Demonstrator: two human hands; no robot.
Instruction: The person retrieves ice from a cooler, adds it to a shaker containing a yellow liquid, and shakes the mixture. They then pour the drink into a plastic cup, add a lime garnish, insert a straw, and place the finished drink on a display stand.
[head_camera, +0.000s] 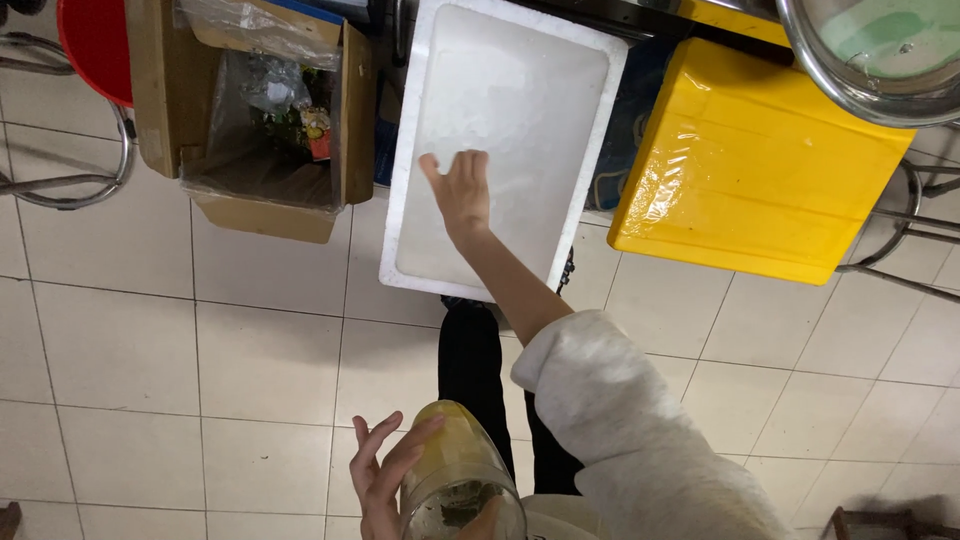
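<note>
My right hand reaches forward from a white sleeve, fingers stretched out flat over the white foam box, and holds nothing. Whether the palm touches the foam I cannot tell. Close to my body at the bottom of the view, my left hand grips the side of a clear glass jar. The jar has yellowish contents and some dark green bits near its mouth. My dark trouser legs show between the jar and the foam box.
A cardboard box lined with a plastic bag and holding scraps stands to the left of the foam box. A yellow plastic crate sits to the right, with a metal basin above it. A red stool and metal chair legs stand on the tiled floor.
</note>
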